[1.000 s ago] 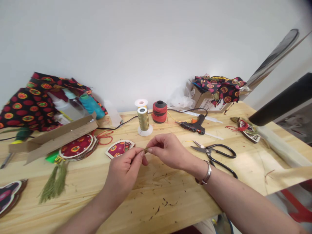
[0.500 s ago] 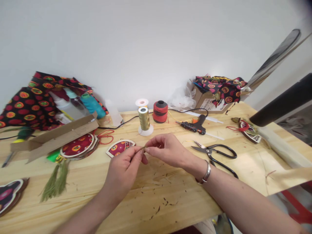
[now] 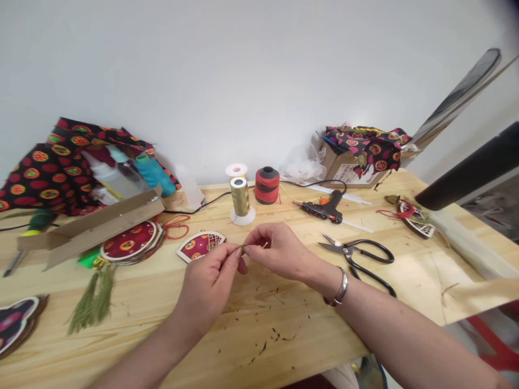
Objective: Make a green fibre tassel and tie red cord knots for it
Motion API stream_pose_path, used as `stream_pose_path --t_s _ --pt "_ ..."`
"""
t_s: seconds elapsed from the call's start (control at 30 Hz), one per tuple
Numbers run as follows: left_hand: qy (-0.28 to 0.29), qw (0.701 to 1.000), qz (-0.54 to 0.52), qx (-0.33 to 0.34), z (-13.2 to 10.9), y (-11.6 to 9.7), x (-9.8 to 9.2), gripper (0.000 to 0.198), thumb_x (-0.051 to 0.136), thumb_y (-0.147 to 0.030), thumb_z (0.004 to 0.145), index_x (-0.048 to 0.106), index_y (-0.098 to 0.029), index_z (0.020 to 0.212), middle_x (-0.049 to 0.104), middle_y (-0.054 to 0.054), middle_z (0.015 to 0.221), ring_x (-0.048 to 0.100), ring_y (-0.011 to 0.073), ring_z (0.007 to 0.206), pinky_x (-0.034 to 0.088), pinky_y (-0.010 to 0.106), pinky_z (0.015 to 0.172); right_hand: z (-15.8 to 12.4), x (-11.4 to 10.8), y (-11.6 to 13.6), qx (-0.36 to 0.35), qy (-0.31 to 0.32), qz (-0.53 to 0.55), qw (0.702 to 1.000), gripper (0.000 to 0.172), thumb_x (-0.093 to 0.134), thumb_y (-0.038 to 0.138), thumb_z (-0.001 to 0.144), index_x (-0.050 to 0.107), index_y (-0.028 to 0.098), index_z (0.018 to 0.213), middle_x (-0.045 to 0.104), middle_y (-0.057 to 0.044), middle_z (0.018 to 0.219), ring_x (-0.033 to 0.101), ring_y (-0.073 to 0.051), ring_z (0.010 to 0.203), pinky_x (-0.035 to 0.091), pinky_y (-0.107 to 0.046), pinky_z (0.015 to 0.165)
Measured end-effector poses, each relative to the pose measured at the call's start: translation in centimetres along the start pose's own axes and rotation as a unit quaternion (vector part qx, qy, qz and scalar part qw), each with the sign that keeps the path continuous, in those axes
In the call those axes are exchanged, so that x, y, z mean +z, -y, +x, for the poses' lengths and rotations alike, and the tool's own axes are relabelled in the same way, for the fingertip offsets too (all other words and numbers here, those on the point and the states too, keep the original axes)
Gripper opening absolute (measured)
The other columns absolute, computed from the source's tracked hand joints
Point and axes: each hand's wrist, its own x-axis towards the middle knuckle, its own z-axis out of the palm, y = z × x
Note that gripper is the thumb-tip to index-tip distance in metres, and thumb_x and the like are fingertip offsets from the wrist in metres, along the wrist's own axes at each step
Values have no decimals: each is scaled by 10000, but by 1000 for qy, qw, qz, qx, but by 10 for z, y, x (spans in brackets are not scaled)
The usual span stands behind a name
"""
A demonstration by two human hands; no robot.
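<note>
In the head view, the left hand (image 3: 207, 286) and the right hand (image 3: 279, 254) are both closed in a pinch. Their fingertips hold together a small bundle of olive-gold thread (image 3: 242, 249), above the middle of the wooden counter (image 3: 259, 324). Under and in front of the hands there is wide open room on the bare wood, with only small dark clippings, down to the near edge of the counter.

Just left of the left hand's fingers lies a fan-shaped wooden pendant with red cloth (image 3: 200, 246), and further left is a stack of round red pieces (image 3: 128, 243) with green tassels (image 3: 92, 302). Behind the hands, near the back edge, stand a gold thread spool (image 3: 239, 196) and a red thread spool (image 3: 266, 185). A hot glue gun (image 3: 324, 212) lies to the right of them. Black scissors (image 3: 357, 254) lie near the right hand, on its right side, and a bracelet (image 3: 339, 287) is on the right wrist. Nothing stands between the two hands.
</note>
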Motion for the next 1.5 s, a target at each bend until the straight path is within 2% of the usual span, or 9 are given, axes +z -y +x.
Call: stream_pose_path --t_s 0.2,0.4,0.53,0.67,1.13,1.37,1.5 --pt "4 1000 -8 -9 0 1 -1 253 470 -373 838 577 -228 661 454 -60 482 374 114 428 303 228 462 0 -2 3 27 4 -4 1000 101 530 188 690 619 142 700 546 20 575 427 -67 498 327 -183 450" --pt "-9 1000 -17 -18 0 1 -2 252 465 -380 841 584 -227 681 484 -61 503 389 107 426 311 223 454 -1 -10 8 14 32 53 998 211 472 251 786 634 127 735 610 -31 729 496 -95 614 372 -209 539" --pt "-7 1000 -17 -14 0 -1 -2 262 477 -389 834 576 -224 657 437 -69 479 370 107 436 301 217 449 -2 -8 7 13 44 51 998 167 552 274 745 644 134 751 595 -9 685 473 -87 595 363 -200 531" --pt "0 1000 -17 -18 0 -1 -1 261 465 -374 838 568 -223 651 426 -73 470 358 106 422 294 217 440 0 -3 3 15 26 38 999 117 582 239 701 640 147 743 597 5 666 469 -80 579 366 -196 532" --pt "-4 999 13 29 1 2 0 253 453 -346 842 581 -217 665 577 -42 561 483 125 499 369 219 506 3 0 -1 28 9 9 1000 90 534 181 662 609 151 701 575 18 613 470 -72 545 366 -194 519" --pt "-9 1000 -6 24 1 3 1 188 475 -329 838 633 -228 847 604 -52 607 492 106 491 382 204 501 3 -3 2 47 7 16 999 90 524 185 662 597 150 702 556 22 608 454 -68 529 348 -186 486" --pt "-4 1000 -4 26 2 3 1 191 474 -333 840 634 -230 843 591 -60 598 471 98 470 371 200 484 2 -4 2 49 8 22 999 98 526 198 662 599 150 706 556 21 610 443 -68 528 334 -181 467"
